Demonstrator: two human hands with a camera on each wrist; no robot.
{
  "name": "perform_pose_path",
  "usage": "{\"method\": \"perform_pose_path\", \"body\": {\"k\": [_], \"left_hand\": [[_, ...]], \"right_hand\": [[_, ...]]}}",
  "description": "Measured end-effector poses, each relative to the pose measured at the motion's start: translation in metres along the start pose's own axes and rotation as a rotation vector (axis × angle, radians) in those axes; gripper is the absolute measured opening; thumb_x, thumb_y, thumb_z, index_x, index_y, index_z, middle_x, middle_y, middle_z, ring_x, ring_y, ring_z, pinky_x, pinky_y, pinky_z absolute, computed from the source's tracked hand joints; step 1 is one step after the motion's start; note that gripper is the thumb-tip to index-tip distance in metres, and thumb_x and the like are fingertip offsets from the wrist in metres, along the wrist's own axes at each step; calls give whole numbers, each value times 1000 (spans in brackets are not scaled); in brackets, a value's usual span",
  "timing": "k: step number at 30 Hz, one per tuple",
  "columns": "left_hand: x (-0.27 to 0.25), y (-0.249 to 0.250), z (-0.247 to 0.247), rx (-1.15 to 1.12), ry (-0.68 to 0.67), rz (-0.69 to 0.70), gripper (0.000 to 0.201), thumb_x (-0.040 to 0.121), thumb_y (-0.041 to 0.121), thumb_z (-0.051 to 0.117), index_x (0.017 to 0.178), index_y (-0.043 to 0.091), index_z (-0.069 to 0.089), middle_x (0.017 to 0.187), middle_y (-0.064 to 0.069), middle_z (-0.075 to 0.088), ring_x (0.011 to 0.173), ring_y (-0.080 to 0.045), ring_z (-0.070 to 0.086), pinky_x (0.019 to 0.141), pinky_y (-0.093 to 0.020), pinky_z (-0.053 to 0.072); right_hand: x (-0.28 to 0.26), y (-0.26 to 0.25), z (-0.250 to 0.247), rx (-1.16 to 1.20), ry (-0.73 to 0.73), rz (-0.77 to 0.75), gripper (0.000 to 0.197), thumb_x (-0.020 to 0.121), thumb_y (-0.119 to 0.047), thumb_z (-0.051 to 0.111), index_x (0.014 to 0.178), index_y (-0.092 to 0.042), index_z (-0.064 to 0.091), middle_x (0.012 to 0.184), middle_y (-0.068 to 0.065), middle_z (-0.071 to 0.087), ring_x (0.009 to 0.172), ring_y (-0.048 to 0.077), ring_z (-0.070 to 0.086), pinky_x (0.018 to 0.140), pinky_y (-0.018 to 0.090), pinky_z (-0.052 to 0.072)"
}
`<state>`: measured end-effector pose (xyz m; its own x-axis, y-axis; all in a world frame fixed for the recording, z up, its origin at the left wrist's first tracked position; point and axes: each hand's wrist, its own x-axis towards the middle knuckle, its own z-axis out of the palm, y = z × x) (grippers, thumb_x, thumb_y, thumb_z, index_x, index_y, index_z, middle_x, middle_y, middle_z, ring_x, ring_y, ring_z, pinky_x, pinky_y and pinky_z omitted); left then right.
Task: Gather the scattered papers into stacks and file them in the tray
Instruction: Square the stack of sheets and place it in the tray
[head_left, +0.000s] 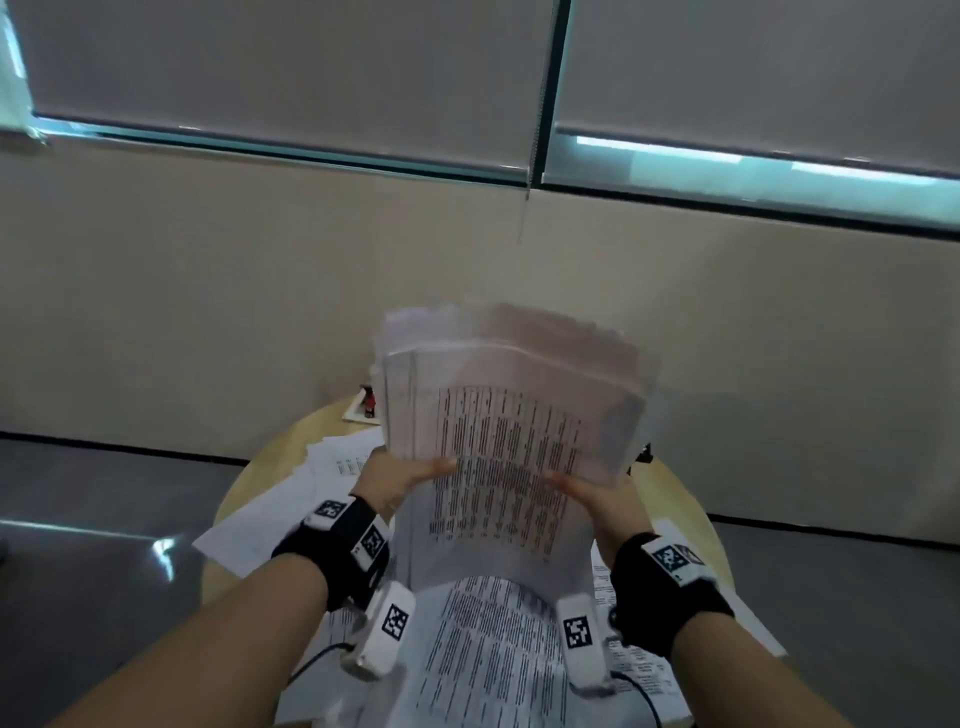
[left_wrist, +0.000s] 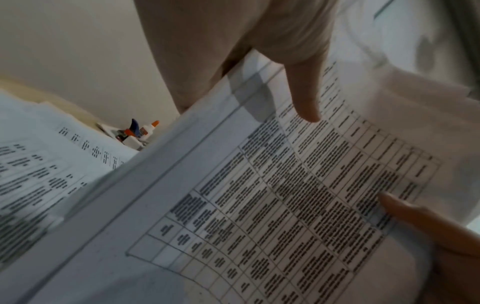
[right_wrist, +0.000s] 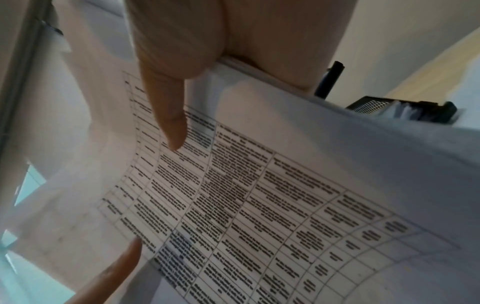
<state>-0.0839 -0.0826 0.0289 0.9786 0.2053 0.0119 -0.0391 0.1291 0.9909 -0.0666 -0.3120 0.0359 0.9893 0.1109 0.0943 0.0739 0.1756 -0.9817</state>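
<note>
A thick stack of printed papers (head_left: 509, 415) is held upright above the round wooden table (head_left: 691, 499), its top sheets fanned and uneven. My left hand (head_left: 400, 478) grips the stack's left edge, thumb on the front sheet. My right hand (head_left: 592, 491) grips its right edge the same way. In the left wrist view the stack (left_wrist: 272, 195) shows a printed grid, with my left thumb lying on it. The right wrist view shows the stack (right_wrist: 259, 195) and a corner of the black mesh tray (right_wrist: 371, 106) behind it. More loose sheets (head_left: 332, 467) lie on the table.
A glue bottle and small desk items (left_wrist: 145, 131) stand at the table's far left, beside the wall. Printed sheets (head_left: 483, 654) cover the table under my wrists. A cable (head_left: 317, 657) trails near the left forearm. Grey floor surrounds the table.
</note>
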Motion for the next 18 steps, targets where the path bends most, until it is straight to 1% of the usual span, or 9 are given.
{"method": "perform_pose_path", "body": {"k": [2, 5, 7, 8, 10, 12, 14, 17, 18], "left_hand": [[2, 4, 4, -33, 69, 7, 41, 62, 21, 86, 93, 9, 62, 90, 2, 66, 94, -19, 62, 93, -27, 40], [11, 8, 5, -43, 107, 62, 76, 48, 37, 90, 107, -2, 63, 104, -6, 69, 106, -23, 61, 98, -36, 43], [12, 11, 5, -27, 97, 83, 69, 50, 38, 87, 105, 1, 66, 100, -2, 70, 102, -21, 62, 99, -39, 45], [13, 10, 3, -30, 74, 89, 66, 49, 38, 88, 102, 5, 67, 95, 1, 72, 97, -18, 65, 95, -37, 49], [13, 4, 1, -59, 42, 77, 84, 29, 50, 92, 99, 11, 67, 88, 2, 75, 86, -15, 70, 79, -31, 56], [17, -5, 0, -80, 6, 47, 101, 17, 56, 91, 104, 12, 65, 96, -4, 74, 92, -22, 69, 78, -33, 56], [17, -9, 3, -39, -27, 19, 96, 28, 50, 93, 111, 12, 62, 106, -8, 71, 102, -25, 66, 91, -40, 52], [12, -7, 20, -8, -24, 61, 59, 60, 26, 87, 112, 12, 62, 107, -4, 70, 104, -19, 64, 100, -41, 47], [14, -8, 24, 0, 5, 82, 52, 68, 23, 83, 113, 11, 62, 106, -3, 70, 104, -18, 64, 100, -39, 47]], "right_hand": [[4, 0, -1, 19, 43, -5, 59, 49, -22, 92, 103, -9, 70, 99, 4, 75, 99, 25, 68, 98, 48, 48], [11, -8, -6, 3, 53, -42, 44, 60, -11, 84, 102, -9, 70, 96, 2, 75, 96, 20, 69, 95, 38, 49], [13, -13, -9, -19, 42, -81, 44, 58, -17, 85, 99, -13, 71, 95, 2, 76, 94, 19, 70, 89, 35, 51], [13, -15, -11, -36, 49, -92, 40, 59, -17, 85, 97, -14, 71, 93, 2, 76, 93, 19, 70, 87, 34, 53], [14, -13, -17, -47, 75, -119, 33, 61, -13, 84, 92, -13, 72, 92, 3, 76, 91, 21, 71, 86, 37, 55], [12, -10, -21, -19, 77, -128, 45, 53, -22, 90, 93, -12, 72, 94, 6, 75, 92, 23, 71, 86, 39, 55], [11, -4, -24, -14, 78, -108, 60, 42, -32, 94, 94, -12, 72, 95, 7, 75, 93, 24, 71, 86, 39, 54], [12, -1, -22, -8, 76, -102, 43, 52, -21, 92, 90, -14, 72, 90, 4, 76, 92, 25, 70, 89, 41, 52], [13, -2, -21, 0, 74, -107, 48, 50, -24, 92, 91, -14, 72, 90, 4, 76, 93, 24, 69, 90, 40, 51]]}}
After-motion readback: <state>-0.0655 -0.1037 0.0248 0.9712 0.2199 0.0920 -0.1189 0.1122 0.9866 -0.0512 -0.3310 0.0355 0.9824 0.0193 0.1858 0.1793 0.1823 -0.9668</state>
